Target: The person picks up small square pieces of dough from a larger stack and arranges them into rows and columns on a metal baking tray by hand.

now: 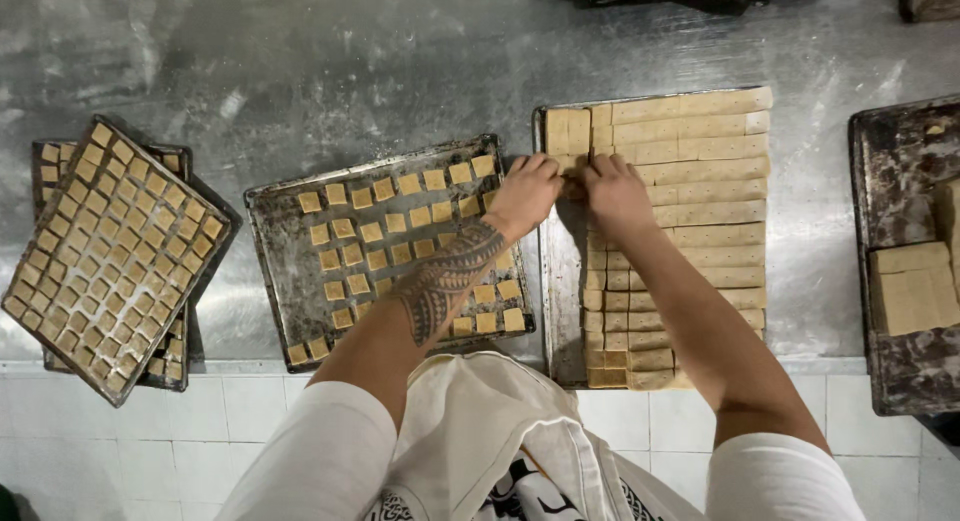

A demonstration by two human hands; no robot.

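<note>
My left hand (pixel 525 193) and my right hand (pixel 612 189) meet at the left side of a metal tray (pixel 556 281) that holds a scored sheet of tan dough (pixel 705 181) cut into strips and small squares. Both hands pinch small dough squares at the sheet's left edge, near the upper left corner. The fingertips hide the exact pieces. To the left lies a dark baking tray (pixel 270 251) partly covered with spaced dough squares (pixel 372 233); my left forearm crosses over it.
Two stacked trays (pixel 105 256) packed with dough squares sit at the far left, the top one turned at an angle. A dark tray (pixel 890 231) with larger dough slabs (pixel 910 286) lies at the right edge. All rest on a steel counter (pixel 350 71) with a white tiled front.
</note>
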